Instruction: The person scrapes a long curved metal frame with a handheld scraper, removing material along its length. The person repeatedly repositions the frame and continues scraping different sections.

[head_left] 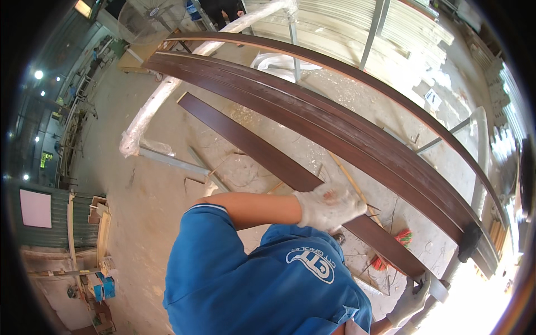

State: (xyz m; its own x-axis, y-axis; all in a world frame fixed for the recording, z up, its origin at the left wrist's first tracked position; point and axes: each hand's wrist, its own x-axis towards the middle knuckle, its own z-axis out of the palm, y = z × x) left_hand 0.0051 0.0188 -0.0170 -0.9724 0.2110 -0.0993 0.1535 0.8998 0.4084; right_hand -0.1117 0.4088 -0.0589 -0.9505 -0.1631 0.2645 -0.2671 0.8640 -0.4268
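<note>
A long dark brown plank [251, 144] runs slantwise across the view, from the upper left down to the lower right. My left hand [332, 205], in a soiled pale glove, is closed over the plank near its middle; the fingertips are partly hidden. Down at the plank's lower right end, my gloved right hand [410, 304] grips its edge. A short grey piece [439, 291] sticks out just beyond that hand; its kind is unclear. Beyond the held plank, several more dark brown planks [312, 114] lie side by side, with a black object [469, 241] on their right end.
Plastic-wrapped rack bars [159, 100] support the planks from beneath. One narrow brown strip [357, 75] arches along the far side. On the floor are a red and green bristly thing [381, 262] and thin sticks. Stacked pale lengths [335, 30] and a fan [148, 19] stand at the back.
</note>
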